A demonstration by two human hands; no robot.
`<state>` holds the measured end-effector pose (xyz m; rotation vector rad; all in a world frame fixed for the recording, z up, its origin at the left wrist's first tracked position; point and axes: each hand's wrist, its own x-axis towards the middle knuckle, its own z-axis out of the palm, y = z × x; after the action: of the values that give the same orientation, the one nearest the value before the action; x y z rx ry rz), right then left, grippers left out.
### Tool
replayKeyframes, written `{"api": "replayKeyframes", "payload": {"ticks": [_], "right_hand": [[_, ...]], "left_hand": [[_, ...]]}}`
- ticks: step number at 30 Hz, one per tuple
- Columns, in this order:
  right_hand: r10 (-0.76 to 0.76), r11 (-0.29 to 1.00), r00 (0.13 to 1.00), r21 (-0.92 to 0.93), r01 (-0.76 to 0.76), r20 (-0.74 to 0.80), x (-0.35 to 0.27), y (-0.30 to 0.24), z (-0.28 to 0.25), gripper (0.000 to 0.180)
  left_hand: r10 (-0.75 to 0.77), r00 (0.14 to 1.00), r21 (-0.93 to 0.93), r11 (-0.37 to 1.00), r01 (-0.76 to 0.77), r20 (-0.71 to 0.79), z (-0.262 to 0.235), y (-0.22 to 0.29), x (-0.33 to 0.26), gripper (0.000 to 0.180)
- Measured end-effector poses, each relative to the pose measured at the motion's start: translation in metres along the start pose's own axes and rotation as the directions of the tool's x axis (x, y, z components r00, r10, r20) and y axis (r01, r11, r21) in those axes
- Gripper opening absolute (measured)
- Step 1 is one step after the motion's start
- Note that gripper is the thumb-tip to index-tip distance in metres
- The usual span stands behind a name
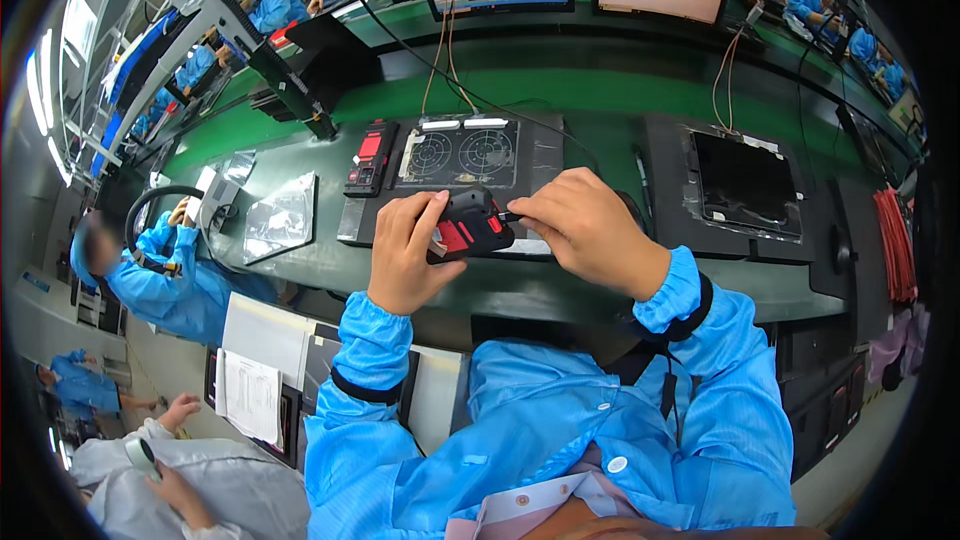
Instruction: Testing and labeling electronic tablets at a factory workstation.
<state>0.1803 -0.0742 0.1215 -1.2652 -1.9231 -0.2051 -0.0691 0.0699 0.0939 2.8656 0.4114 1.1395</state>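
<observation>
The dark green worktable (715, 282) curves across the view, its near edge just in front of the person's body. A narrow strip of its top runs between that edge and two flat black boards; between the boards, a gap holds a slim pen-like stick (643, 180). On the left board is a dark panel with two round target-like grilles (460, 153), with a second black-and-red device (370, 157) beside it; a clear plastic bag (280, 217) lies farther left. The black-and-red handheld device (468, 227) is held between both hands, near the left board's front edge. The left hand (403, 250) grips its left end, fingers over the top and thumb below; the right hand (585, 230) pinches a small dark plug-like piece (511, 217) at its right end — whether seated, I cannot tell. The device is tilted, its thick black casing framing bright red panels.
</observation>
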Motion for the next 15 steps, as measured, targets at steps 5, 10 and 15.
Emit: {"api": "replayKeyframes", "payload": {"ticks": [5, 10, 15], "right_hand": [[-0.027, 0.999, 0.989, -0.021, 0.031, 0.147, 0.010, 0.007, 0.000, 0.022], [0.006, 1.000, 0.967, 0.021, -0.012, 0.255, 0.014, 0.021, 0.009, 0.019], [0.143, 0.984, 0.967, -0.131, -0.116, 0.213, 0.020, 0.035, 0.033, 0.049]], "left_hand": [[0.000, 0.989, -0.039, 0.999, 0.006, 0.149, -0.006, -0.004, 0.005, 0.099], [0.017, 0.973, -0.063, 0.998, -0.003, 0.232, -0.006, -0.012, 0.018, 0.100], [0.039, 0.950, -0.047, 0.999, -0.026, 0.309, 0.016, -0.048, 0.042, 0.095]]}}
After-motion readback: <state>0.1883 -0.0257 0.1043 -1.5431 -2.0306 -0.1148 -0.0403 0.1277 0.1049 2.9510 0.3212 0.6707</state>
